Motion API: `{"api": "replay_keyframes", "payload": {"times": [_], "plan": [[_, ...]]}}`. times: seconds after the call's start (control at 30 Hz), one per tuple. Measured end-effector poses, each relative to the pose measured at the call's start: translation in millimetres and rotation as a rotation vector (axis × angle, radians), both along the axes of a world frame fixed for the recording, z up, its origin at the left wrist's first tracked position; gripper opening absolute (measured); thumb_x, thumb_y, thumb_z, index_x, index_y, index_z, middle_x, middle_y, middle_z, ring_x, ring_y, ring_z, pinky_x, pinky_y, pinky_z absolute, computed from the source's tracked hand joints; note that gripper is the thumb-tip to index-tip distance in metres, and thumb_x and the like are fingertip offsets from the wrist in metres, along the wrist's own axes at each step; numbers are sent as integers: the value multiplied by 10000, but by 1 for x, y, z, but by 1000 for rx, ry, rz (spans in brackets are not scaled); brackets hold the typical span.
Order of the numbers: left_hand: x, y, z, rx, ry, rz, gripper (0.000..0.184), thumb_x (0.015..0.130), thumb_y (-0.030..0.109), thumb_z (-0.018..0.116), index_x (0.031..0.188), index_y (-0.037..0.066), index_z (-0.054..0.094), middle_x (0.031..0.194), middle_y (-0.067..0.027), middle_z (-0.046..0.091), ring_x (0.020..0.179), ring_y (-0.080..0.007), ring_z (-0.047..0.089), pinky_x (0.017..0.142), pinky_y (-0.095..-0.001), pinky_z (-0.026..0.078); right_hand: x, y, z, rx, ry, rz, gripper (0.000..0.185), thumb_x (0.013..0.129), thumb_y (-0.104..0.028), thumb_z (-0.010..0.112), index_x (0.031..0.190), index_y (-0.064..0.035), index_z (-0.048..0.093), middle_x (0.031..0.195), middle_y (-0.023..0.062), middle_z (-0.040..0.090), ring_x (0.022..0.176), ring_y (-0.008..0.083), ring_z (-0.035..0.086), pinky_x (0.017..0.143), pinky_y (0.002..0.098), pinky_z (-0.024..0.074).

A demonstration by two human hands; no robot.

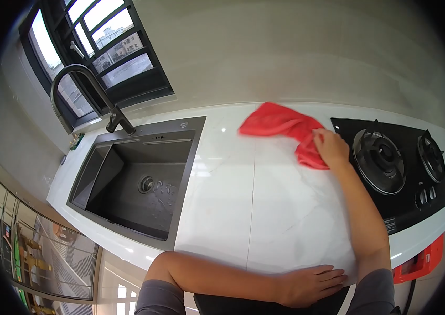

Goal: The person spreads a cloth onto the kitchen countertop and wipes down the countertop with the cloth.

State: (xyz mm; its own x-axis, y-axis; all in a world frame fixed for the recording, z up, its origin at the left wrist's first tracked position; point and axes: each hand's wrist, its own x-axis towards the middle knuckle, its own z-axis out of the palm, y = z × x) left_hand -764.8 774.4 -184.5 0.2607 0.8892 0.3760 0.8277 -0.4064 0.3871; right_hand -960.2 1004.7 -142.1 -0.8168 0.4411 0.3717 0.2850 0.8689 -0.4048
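Observation:
A red cloth (280,122) lies spread and crumpled on the white countertop (217,194), near the back wall. My right hand (332,148) is closed on the cloth's right end, close to the left edge of the stove; part of the cloth is hidden under the fingers. My left hand (312,285) rests flat at the counter's front edge, its fingers stretched toward the right and holding nothing.
To the left is a dark sink (185,184) with water drops near its drain and a tall black faucet (88,79). On the right sits a black gas stove (417,212) with two burners. A red plastic object (432,257) stands below the counter.

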Motion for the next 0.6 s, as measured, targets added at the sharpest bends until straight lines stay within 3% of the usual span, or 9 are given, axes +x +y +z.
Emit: {"api": "replay_keyframes", "payload": {"times": [0.1,0.17,0.23,0.3,0.4,0.43,0.5,0.6], "plan": [[0,1,-1,10,29,10,661,834,313,610,1384,-16,450,1500,-170,378,1420,-280,301,1180,-408,214,4,1,2,-53,-34,-43,280,892,-366,573,1064,-198,716,957,136,710,895,343,666,817,443,527],[-1,0,0,-13,24,-5,664,838,311,604,1391,-19,439,1504,-172,370,1425,-281,292,1181,-409,212,12,-28,2,-10,-31,166,272,890,-349,584,1054,-178,718,961,130,712,899,343,665,817,439,527],[1,0,-2,-13,22,4,666,835,310,604,1390,-18,439,1505,-174,368,1425,-281,290,1182,-411,211,26,-74,1,-264,-11,513,212,862,-275,623,998,-147,722,933,112,717,865,321,673,825,415,527],[1,1,-2,-17,18,8,667,832,310,604,1389,-17,438,1505,-176,366,1425,-282,288,1182,-413,209,51,-120,2,-275,5,901,159,839,-252,639,918,-137,716,789,96,704,727,318,674,709,412,545],[2,1,-2,-34,19,-1,657,824,308,604,1377,-14,453,1501,-180,370,1420,-285,296,1182,-415,207,96,-164,23,-264,-284,1239,171,861,-312,613,893,-186,724,700,85,683,656,289,666,616,407,532],[3,2,-4,-27,27,1,653,821,307,606,1372,-12,459,1499,-181,372,1418,-285,300,1182,-414,206,98,-165,18,-269,-287,1237,171,861,-312,613,893,-186,724,700,85,683,656,289,666,616,407,532],[2,1,-3,-23,37,3,650,818,305,607,1368,-10,465,1497,-181,375,1415,-286,303,1182,-414,205,97,-166,11,-302,-278,1389,133,841,-250,637,916,-196,733,739,-4,713,584,191,662,555,309,519],[1,0,0,-19,67,7,649,823,308,605,1371,-10,462,1496,-177,377,1418,-285,298,1182,-411,203,70,-136,19,-287,-286,1177,141,825,-278,651,914,-231,751,819,-49,733,619,132,671,595,273,518]]}}
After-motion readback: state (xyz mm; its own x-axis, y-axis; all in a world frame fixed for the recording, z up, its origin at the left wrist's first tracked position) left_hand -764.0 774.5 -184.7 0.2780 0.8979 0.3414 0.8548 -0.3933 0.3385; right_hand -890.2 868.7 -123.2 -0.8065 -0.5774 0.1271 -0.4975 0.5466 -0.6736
